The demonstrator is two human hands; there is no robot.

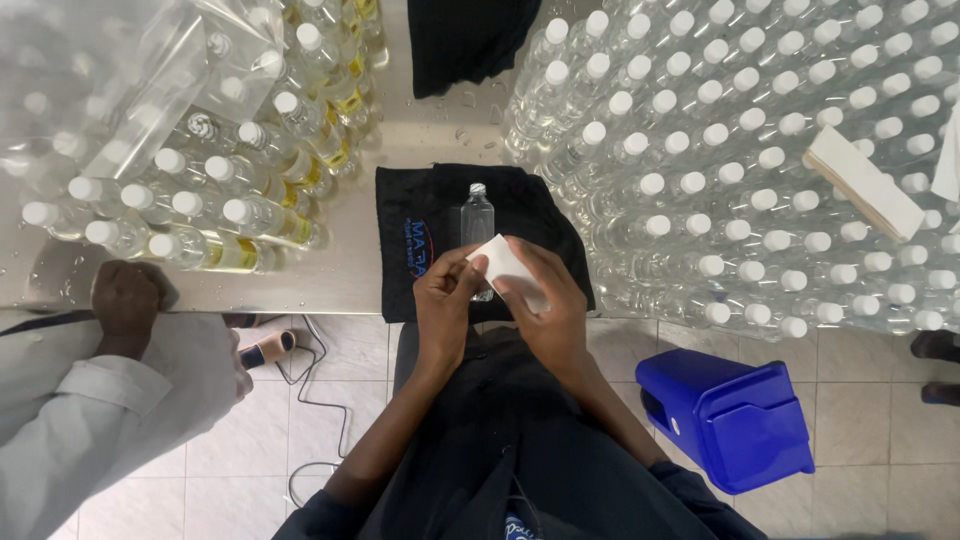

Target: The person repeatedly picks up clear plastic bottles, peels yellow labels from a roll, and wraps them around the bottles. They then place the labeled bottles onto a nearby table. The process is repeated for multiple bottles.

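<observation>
A small clear bottle point(478, 212) without a cap stands upright on a black cloth point(405, 215) at the table's near edge. Just in front of it, my left hand point(446, 300) and my right hand point(545, 300) both pinch a white rectangular label point(502, 262). The left fingers grip its left corner. The right hand holds its right side from underneath. The label hides the bottle's lower part.
Many clear capped bottles point(740, 150) crowd the steel table point(340, 260) on the right, with a stack of white labels point(862, 182) lying on them. Yellow-labelled bottles point(250, 215) lie at left. Another person's hand point(128, 295) rests on the table edge. A blue bin point(735, 415) sits on the floor.
</observation>
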